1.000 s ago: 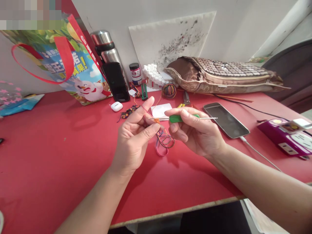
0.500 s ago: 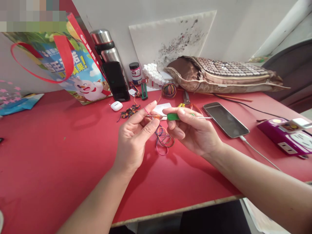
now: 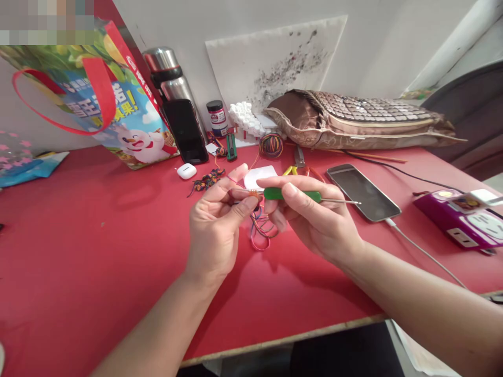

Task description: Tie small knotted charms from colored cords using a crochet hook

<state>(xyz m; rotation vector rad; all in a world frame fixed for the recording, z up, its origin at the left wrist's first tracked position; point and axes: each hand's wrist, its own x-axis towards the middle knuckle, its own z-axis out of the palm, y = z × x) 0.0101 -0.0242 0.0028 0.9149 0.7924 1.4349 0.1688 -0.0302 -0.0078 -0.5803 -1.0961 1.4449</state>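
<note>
My right hand point(image 3: 314, 212) grips a crochet hook by its green handle point(image 3: 293, 195), whose metal shaft sticks out at both ends. The left end of the hook reaches into a small piece of orange crochet work point(image 3: 253, 193), pinched between the thumb and fingers of my left hand point(image 3: 216, 225). Pinkish yarn runs over my left index finger. Below the hands, loose loops of multicoloured yarn point(image 3: 260, 242) lie on the red table. Fingers hide part of the crochet work.
Behind my hands are a white card point(image 3: 260, 177), a yarn ball point(image 3: 271, 145), a dark braided piece point(image 3: 208, 180) and pliers point(image 3: 299, 157). A phone point(image 3: 363, 192) and purple power strip point(image 3: 458, 220) lie right. A gift bag point(image 3: 137, 141), upright phone point(image 3: 184, 131) and white earbud case point(image 3: 186, 171) stand left.
The crochet hook has tilted, its right end dropping lower, and more of the green handle shows. My left index finger has bent slightly lower, and the yarn on it has shifted.
</note>
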